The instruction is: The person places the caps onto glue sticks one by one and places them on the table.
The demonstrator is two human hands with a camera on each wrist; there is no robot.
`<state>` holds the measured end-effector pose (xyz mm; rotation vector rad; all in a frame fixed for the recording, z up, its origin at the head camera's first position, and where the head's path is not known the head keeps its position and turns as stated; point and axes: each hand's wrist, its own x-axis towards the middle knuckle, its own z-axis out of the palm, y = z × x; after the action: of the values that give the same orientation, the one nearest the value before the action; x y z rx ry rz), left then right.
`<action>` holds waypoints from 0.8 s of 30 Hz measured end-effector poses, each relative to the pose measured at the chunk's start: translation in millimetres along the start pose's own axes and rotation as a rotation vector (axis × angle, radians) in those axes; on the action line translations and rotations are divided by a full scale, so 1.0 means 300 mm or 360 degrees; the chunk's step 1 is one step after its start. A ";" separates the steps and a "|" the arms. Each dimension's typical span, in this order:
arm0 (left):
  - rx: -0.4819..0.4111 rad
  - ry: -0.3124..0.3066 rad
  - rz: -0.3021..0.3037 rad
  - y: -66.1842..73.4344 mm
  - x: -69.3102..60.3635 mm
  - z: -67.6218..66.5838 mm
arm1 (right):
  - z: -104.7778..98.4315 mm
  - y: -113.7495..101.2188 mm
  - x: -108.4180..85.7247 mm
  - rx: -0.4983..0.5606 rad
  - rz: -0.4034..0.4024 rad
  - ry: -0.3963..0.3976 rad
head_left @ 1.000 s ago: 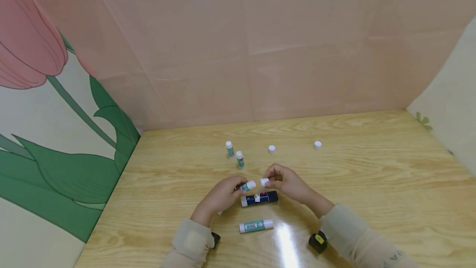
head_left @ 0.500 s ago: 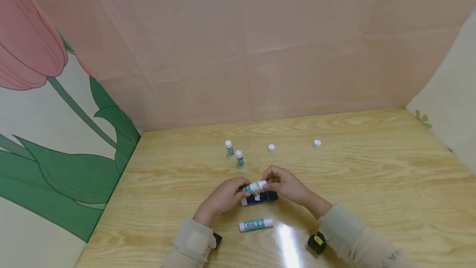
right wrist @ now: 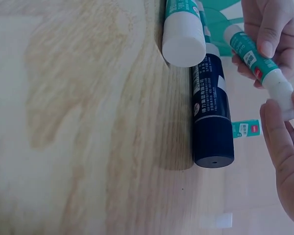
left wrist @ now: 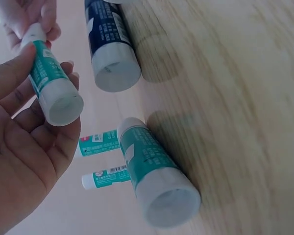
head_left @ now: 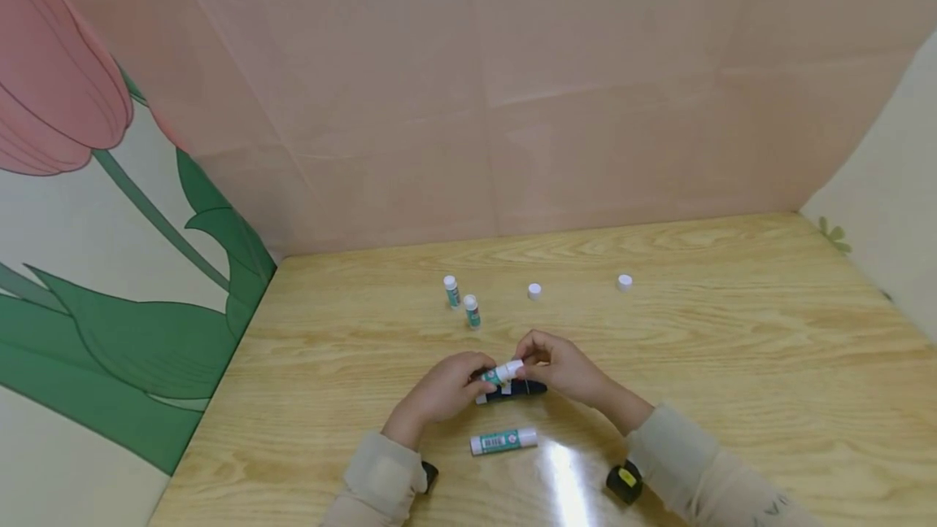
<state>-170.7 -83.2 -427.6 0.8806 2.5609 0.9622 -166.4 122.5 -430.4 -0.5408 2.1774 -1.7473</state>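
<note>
teal-and-white glue stick [right wrist: 251, 56], white cap [right wrist: 280, 94], navy tube [right wrist: 213, 134], yellowish wood-grain table [head_left: 732, 332], pink tulip [head_left: 58, 71]

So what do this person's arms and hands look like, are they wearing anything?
The left hand and right hand are ungloved. The left sleeve and right sleeve are pale beige with broad, greyish cuffs. Small dark markings, unreadable here, show on the right sleeve. By each cuff is a black device; the right one has a yellow patch.

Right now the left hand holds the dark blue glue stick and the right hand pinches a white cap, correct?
No: the right wrist view shows the left hand holding a green glue stick; the dark blue one lies on the table.
</note>
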 end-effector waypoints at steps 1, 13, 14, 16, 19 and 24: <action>0.0002 0.0001 0.0002 0.000 -0.001 0.001 | 0.000 0.000 -0.001 -0.0014 0.0001 0.0003; 0.0099 0.0010 0.0015 0.012 -0.013 0.009 | 0.006 0.003 -0.013 -0.0163 -0.0075 0.0010; 0.0114 0.0015 0.0018 0.013 -0.013 0.009 | 0.005 0.004 -0.013 -0.0169 -0.0076 0.0011; 0.0139 0.0022 0.0021 0.017 -0.013 0.010 | 0.005 0.005 -0.013 -0.0182 -0.0078 0.0009; 0.0162 0.0023 0.0018 0.021 -0.012 0.012 | 0.004 0.003 -0.014 -0.0202 -0.0083 0.0004; 0.0161 0.0028 0.0013 0.028 -0.007 0.014 | 0.005 -0.001 -0.013 -0.0227 -0.0101 0.0017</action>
<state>-163.5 -77.3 -425.1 0.9140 2.6430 0.8528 -162.1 123.0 -430.4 -0.6424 2.3291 -1.6373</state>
